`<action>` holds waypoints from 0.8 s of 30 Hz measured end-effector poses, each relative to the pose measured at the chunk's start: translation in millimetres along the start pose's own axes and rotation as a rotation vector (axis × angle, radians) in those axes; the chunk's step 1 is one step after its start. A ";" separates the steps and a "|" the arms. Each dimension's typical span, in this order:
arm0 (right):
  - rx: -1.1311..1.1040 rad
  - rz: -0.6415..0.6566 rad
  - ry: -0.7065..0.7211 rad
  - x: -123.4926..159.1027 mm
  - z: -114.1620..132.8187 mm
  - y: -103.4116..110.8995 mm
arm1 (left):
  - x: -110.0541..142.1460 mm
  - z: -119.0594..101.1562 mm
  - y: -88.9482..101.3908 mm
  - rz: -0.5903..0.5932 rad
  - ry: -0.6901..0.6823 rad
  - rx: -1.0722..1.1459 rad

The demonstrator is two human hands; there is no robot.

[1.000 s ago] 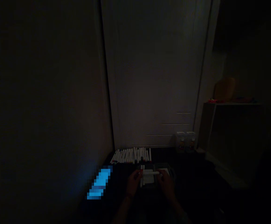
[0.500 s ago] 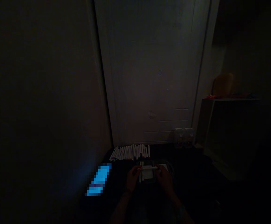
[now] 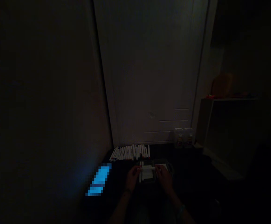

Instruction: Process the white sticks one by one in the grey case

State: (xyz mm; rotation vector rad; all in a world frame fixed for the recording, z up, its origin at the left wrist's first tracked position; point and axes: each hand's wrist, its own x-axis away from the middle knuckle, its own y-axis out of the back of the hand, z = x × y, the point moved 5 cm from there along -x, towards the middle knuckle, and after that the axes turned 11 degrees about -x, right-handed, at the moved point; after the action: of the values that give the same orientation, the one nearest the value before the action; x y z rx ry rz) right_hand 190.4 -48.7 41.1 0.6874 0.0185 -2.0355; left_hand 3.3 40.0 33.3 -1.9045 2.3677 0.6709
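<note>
A white marker [image 3: 148, 168] is held level between my two hands. My left hand [image 3: 133, 175] pinches its left end, and my right hand [image 3: 163, 175] pinches its right end. Below the marker lies an open clear plastic case [image 3: 153, 179] with compartments. A couple of white markers [image 3: 140, 176] stand lengthwise along the case's left side, and something pale and flat lies beside them. Behind the case, a row of several white markers [image 3: 126, 153] with coloured ends rests on the dark surface. The dim light hides the finer details.
A glowing, blurred blue rectangle [image 3: 99, 179] lies at the left by the wall. Two clear containers [image 3: 178, 138] with labels stand at the back right, against a pale door-like panel [image 3: 149, 77]. Farther right, a shelf unit [image 3: 206, 121] carries an orange object [image 3: 221, 85].
The view has shifted slightly, so everything sits a little higher in the picture. Both hands keep the marker level above the case; the right fingers have moved slightly along its end.
</note>
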 end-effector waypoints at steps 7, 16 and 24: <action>0.072 -0.003 -0.001 0.8 3.4 2.3 | 3.1 -10.8 -0.5 0.018 -0.039 -0.015; 0.227 0.010 -0.002 0.4 0.0 0.9 | 4.1 -12.2 -1.3 -0.011 -0.034 -0.134; 0.297 0.033 -0.001 0.2 3.4 2.7 | 1.7 -7.2 -2.9 -0.024 0.000 -0.108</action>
State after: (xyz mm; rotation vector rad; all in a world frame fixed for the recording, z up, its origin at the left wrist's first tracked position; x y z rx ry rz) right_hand 190.9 -51.3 44.5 0.8641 -0.2990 -2.0263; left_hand 7.3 35.5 38.4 -1.9702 2.3504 0.8128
